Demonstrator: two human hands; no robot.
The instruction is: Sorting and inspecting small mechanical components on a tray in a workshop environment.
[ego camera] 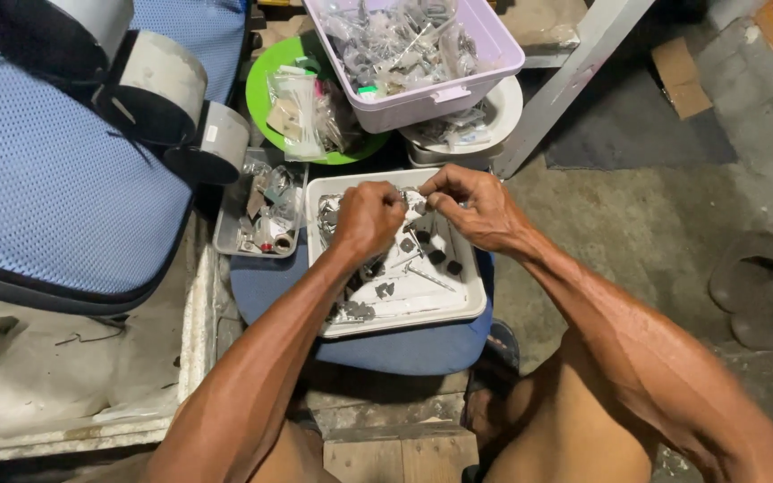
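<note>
- The left hand [367, 219] is held over the white tray [474, 300], curled into a loose fist with the knuckles up and the fingertips pinched at its upper right.
- The right hand [476, 210] is brought in from the right, wrist bent, with thumb and forefinger pressed together just beside the left fingertips.
- A small metal part [402, 195] is gripped between the fingertips of both hands; its shape cannot be made out.
- Both forearms are stretched forward from the lower edge of the view and converge above the tray.
- The tray is set on a blue cushion [404, 349]; small dark pieces [437, 258] and thin metal bits are scattered inside it.
- To the left, the tray is bordered closely by a shallow grey tray of oddments [257, 215].
- Beyond the hands, the space is crowded by a green bowl [266, 76] holding plastic bags and a lilac tub of metal hardware [485, 40] stacked on a white basin [507, 107].
- To the far left, a blue mesh seat [55, 170] and grey rolls of tape [167, 85] are seen.
- Bare concrete floor [601, 224] is left to the right of the tray, where a white slanted post [574, 76] rises.
</note>
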